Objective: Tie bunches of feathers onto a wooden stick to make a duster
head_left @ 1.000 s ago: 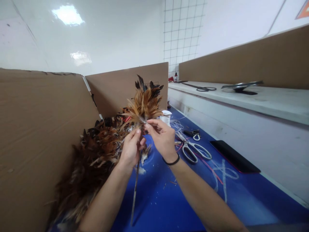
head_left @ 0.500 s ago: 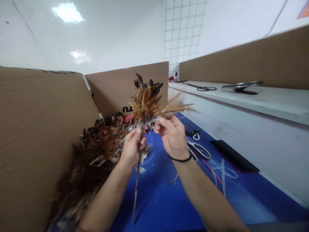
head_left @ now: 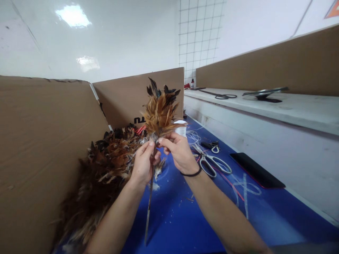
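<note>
Right fingers (head_left: 166, 142) back beneath feathers (head_left: 160, 113)

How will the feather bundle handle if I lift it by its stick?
Probably light for its size: the feather bundle looks mostly thin plumage. Its dark tips likely bend easily when brushed, as they fan out freely. The slim stick should stay fairly stiff, since it runs nearly straight below the left hand.

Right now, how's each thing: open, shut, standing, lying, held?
Feather bundle: upright, fanned out
Stick: slanting, held
Left hand: closed around the stick
Right hand: pinching at the bundle's base
Feather pile: heaped
White-handled scissors: lying, handles apart
Black scissors: lying, seemingly shut
Black slab: lying flat
</note>
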`<state>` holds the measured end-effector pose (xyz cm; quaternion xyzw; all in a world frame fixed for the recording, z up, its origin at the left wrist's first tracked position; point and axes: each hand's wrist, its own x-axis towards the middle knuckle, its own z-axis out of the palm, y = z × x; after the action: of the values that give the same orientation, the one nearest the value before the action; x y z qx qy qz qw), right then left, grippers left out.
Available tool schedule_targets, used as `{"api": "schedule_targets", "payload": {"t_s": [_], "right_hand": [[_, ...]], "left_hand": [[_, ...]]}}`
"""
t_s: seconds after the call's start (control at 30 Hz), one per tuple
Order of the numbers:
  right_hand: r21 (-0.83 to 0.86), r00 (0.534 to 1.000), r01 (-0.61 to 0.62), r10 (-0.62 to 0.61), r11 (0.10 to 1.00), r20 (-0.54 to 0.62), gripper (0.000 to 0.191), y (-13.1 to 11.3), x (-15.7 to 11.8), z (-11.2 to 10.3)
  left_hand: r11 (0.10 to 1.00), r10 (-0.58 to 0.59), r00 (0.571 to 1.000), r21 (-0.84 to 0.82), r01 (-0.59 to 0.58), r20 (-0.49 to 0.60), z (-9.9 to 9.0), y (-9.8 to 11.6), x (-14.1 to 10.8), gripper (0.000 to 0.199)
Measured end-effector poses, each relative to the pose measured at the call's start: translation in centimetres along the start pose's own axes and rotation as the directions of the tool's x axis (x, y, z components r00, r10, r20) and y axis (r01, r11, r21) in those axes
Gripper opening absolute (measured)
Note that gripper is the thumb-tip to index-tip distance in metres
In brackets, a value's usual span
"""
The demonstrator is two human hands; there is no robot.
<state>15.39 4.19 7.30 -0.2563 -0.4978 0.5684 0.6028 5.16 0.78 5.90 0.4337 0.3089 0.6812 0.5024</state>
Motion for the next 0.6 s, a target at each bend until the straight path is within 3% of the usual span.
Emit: {"api": "schedule_targets", "payload": {"t_s": [0.33, 0.6], "right_hand": [[-0.087, 0.997, 0.01, -0.003, 0.996, 0.073, 0.02, 0.05, 0.31, -0.8], [-0.091, 0.997, 0.026, -0.019, 0.996, 0.079, 0.021, -0.17, 0.39, -0.86]], "left_hand": [[0.995, -0.029, 0.999, 0.093, 0.026, 0.027, -0.06, 0.25, -0.13, 0.026], [0.979, 0.031, 0.999, 0.198, -0.038, 0.039, -0.07, 0.02, -0.26, 0.03]]}}
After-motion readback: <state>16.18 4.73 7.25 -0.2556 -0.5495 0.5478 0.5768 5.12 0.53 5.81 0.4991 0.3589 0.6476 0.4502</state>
